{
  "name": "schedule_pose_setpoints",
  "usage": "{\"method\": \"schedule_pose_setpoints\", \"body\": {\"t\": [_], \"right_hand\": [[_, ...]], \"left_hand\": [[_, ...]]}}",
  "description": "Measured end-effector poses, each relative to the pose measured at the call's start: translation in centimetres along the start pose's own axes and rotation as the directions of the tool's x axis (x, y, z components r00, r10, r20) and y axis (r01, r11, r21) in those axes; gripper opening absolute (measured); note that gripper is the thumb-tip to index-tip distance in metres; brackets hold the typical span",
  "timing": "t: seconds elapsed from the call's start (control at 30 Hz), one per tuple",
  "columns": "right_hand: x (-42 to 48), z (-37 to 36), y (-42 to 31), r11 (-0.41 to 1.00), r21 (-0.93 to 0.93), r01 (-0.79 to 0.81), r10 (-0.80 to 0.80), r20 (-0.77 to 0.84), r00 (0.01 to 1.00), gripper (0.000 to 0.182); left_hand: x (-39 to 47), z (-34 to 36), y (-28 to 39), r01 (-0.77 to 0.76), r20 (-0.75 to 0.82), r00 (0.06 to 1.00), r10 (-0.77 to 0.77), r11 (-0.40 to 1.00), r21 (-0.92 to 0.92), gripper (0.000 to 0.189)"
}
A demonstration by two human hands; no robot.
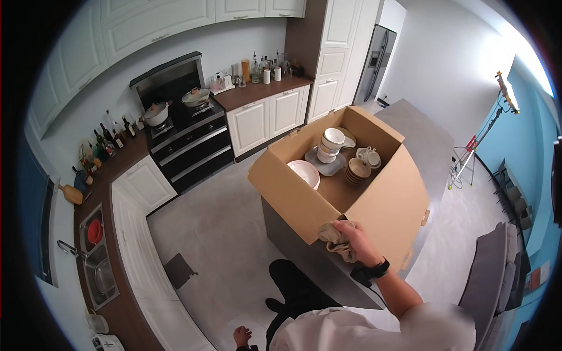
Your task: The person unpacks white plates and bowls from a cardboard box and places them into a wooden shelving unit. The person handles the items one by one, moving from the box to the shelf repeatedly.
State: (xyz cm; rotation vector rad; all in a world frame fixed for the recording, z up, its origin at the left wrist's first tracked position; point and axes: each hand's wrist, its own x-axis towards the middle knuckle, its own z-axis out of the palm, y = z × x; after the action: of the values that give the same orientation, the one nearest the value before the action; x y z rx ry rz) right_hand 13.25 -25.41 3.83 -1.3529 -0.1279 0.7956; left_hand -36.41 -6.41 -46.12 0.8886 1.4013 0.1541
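Observation:
My right hand grips a crumpled beige cloth at the near corner of an open cardboard box. The box stands on a grey island counter, its flaps folded outward. Inside, white bowls are stacked on a grey tray. Pinkish-rimmed plates lie at the left, brown-rimmed bowls at the right near white cups. A round board or plate sits behind the white bowls. My left hand hangs low beside my leg, away from the box, with nothing visible in it.
The grey island extends beyond the box. At the left are a sink with a red basin, bottles and a stove with two pots. A dark mat lies on the floor; a sofa stands at right.

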Motion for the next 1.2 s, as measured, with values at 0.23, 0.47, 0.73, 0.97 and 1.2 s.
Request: {"method": "schedule_pose_setpoints", "body": {"t": [0.23,0.47,0.73,0.97,1.2], "right_hand": [[6.4,-2.6,-3.9,0.937,-0.092,0.336,-0.344,-0.095,0.934,0.016],[16.2,-6.1,-12.8,0.724,-0.264,0.637,-0.686,-0.179,0.705,0.018],[25.0,-14.6,-18.0,0.364,-0.908,0.208,-0.707,-0.124,0.696,0.019],[36.6,-27.0,-14.2,-0.329,-0.916,-0.229,-0.157,-0.186,0.970,0.041],[42.4,-31.7,-10.9,-0.320,-0.900,-0.295,0.122,-0.348,0.930,0.062]], "left_hand": [[-5.9,-0.1,-7.8,0.093,-0.003,0.995,-0.097,0.960,-0.263,0.026],[-7.2,4.3,-4.3,0.236,-0.024,0.967,-0.253,0.929,-0.285,0.028],[-4.3,6.1,2.9,0.195,-0.086,0.971,-0.222,0.949,-0.248,0.031],[0.2,6.1,11.9,-0.027,-0.027,0.999,0.030,0.994,0.109,0.036],[-4.8,9.1,18.9,-0.187,-0.066,0.978,0.198,0.972,0.139,0.043]]}}
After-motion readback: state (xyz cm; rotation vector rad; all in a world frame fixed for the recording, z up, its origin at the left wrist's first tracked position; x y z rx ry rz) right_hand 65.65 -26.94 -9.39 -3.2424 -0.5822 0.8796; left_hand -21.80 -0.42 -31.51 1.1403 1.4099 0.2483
